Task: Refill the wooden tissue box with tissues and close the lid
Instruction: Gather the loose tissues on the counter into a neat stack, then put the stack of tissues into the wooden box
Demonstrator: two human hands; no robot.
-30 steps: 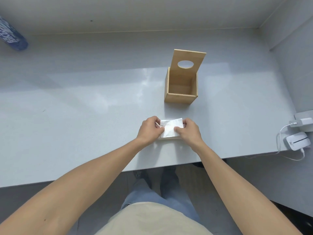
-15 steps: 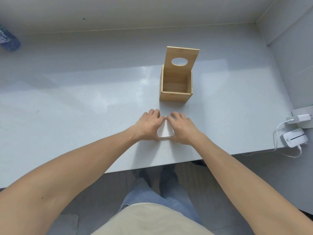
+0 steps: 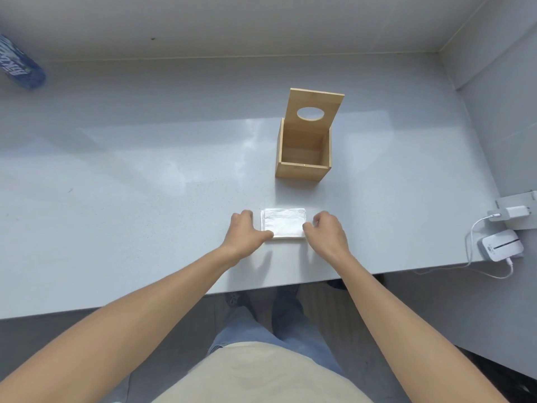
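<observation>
A wooden tissue box [image 3: 302, 170] stands on the white table, right of centre, and I see nothing inside it. Its lid [image 3: 316, 100], with an oval hole, is tipped up at the back. A flat, folded stack of white tissues [image 3: 284, 222] lies on the table in front of the box. My left hand [image 3: 245, 232] rests at the stack's left side, thumb tip on its near left corner. My right hand [image 3: 328, 232] sits at the right side with fingers loosely curled, thumb touching the right edge. Neither hand lifts the stack.
A blue labelled bottle [image 3: 20, 65] lies at the far left near the back wall. At the right edge, a white plug [image 3: 514, 213] and a small white device [image 3: 500, 245] are joined by a cable. A wall closes the right side. The table's front edge runs just behind my hands.
Half a second ago both hands lay together on top of the tissue stack, covering it. They have since slid apart to its two sides, and the stack shows flat on the table.
</observation>
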